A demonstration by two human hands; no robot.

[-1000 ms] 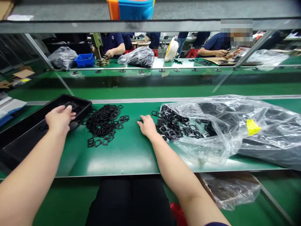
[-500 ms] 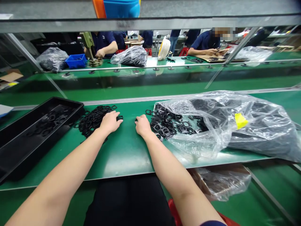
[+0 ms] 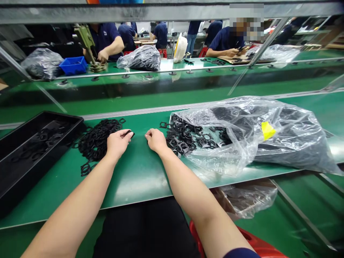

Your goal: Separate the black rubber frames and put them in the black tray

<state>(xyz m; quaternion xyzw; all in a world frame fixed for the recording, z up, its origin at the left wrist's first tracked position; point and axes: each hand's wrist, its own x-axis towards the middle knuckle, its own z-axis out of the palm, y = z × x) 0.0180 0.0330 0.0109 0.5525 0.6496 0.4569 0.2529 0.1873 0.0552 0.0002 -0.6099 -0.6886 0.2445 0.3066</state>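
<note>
My left hand (image 3: 118, 143) pinches a small black frame-shaped part (image 3: 128, 134) between thumb and fingers, just right of a heap of black ring-like parts (image 3: 96, 139). Across a short gap, my right hand (image 3: 156, 139) is closed with its fingertips together; whatever lies between them is too small and hidden to name. Beside it on the right, loose black parts (image 3: 185, 138) spill from the mouth of a clear plastic bag (image 3: 292, 136) marked with yellow tape. At the left stands a long black tray (image 3: 57, 150) with several similar parts inside.
Both hands are over a green bench top (image 3: 134, 186). A metal shelf rail (image 3: 161, 13) crosses above. Under the bench at the right is a carton with plastic film (image 3: 247, 199). Co-workers sit at the opposite bench, near a blue bin (image 3: 73, 66) and a plastic bag (image 3: 142, 58).
My left hand went from over the tray to the right side of the heap and took up a black part. The right hand stayed near the loose parts, its fingers drawn together. The view shifted.
</note>
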